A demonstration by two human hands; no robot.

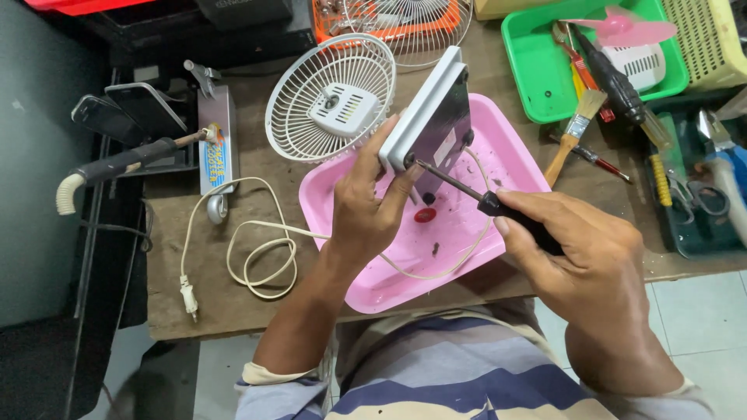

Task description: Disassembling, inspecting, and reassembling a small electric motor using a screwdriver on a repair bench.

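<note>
right hand (580, 249) fisted round black-handled screwdriver (475, 194), shaft slanting up-left into corner of white rectangular plastic fan base (432, 117); left hand (369, 206) clamped that base upright over pink plastic tray (373, 292).

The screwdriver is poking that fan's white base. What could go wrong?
The screwdriver tip sits right beside the left hand's fingers on the fan base; a slip could jab them. The base is held tilted above the pink tray, so a loosened screw might drop and bounce off. The cord loops near the table edge and could snag.
</note>
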